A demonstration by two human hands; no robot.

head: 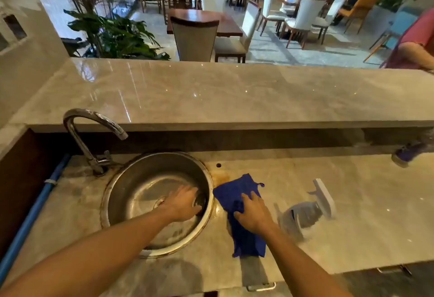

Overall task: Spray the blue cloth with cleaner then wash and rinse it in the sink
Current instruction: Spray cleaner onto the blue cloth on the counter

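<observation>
Gripping nothing, the left hand (182, 202) reaches with fingers spread into the round sink (141, 179) at lower centre, below the faucet (94, 132). Right of the basin, the right hand (252, 212) presses flat on the blue cloth (234, 191) on the counter (352, 202). The spray bottle (307, 212) lies just right of it. Gather the cloth fully before lifting; carry it leftward over the rim.

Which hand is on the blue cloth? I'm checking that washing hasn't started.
The right hand rests on the blue cloth on the counter; the left hand reaches into the sink.
</observation>
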